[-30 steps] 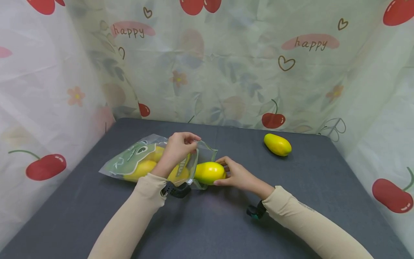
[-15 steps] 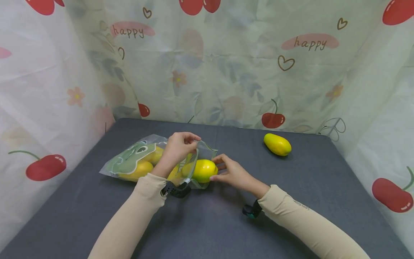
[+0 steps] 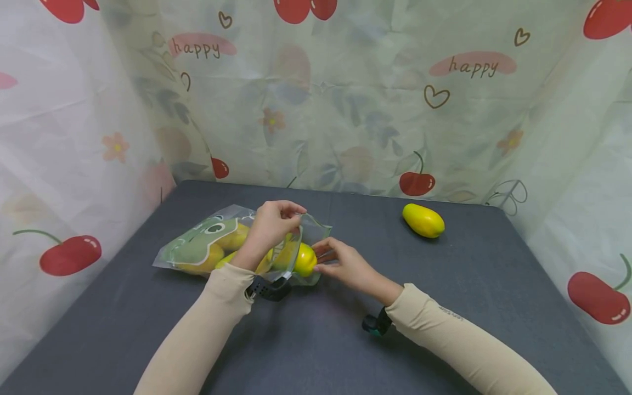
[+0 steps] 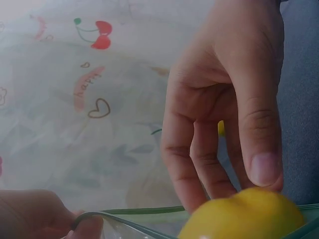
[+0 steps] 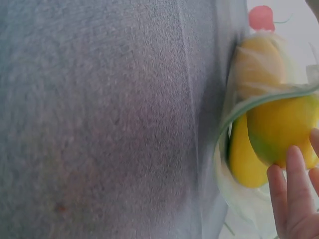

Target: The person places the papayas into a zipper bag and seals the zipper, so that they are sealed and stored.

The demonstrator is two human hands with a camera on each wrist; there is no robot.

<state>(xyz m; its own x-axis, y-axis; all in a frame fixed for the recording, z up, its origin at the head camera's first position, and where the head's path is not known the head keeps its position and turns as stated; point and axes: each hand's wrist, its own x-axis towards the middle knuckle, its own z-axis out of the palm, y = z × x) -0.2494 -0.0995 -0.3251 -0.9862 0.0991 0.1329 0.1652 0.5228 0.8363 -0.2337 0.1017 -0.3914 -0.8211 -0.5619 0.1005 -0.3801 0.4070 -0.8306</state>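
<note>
A clear zip bag [image 3: 195, 241] printed with a green cartoon lies on its side, several yellow mangoes [image 3: 236, 238] inside. With thumb and fingertips, my left hand [image 3: 270, 226] pinches the upper rim of its mouth; the left wrist view also shows that hand [image 4: 35, 211] on the green-edged rim. One mango [image 3: 305, 260] sits in the mouth of the bag, mostly inside. My right hand [image 3: 348, 264] touches its outer end with fairly straight fingers. In the right wrist view, fingertips [image 5: 295, 159] rest against that mango [image 5: 281, 127], with another mango [image 5: 244, 154] beside it.
Another mango [image 3: 423, 220] lies alone at the back right of the dark table [image 3: 345, 351]. Printed cloth [image 3: 340, 109] hangs behind the table and along both sides.
My right hand has moved left, sliding the mango from mostly outside the bag's mouth to mostly inside. Its fingers now touch only the end. The left hand stays at the rim.
</note>
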